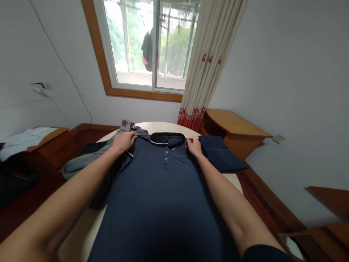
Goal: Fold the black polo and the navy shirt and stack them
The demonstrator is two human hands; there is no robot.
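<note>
A dark navy polo shirt is spread front side up, its collar at the far end and a short row of light buttons below it. My left hand is closed on the shirt's left shoulder. On the opposite shoulder my right hand pinches the cloth beside the collar. The shirt looks fairly smooth and reaches toward me past the bottom of the view. Both sleeves are largely hidden by my hands and forearms.
The shirt lies on a pale round table. Grey and black clothes are heaped at the left. A folded navy garment lies at the right. Beyond stand a wooden cabinet, a curtain and a window.
</note>
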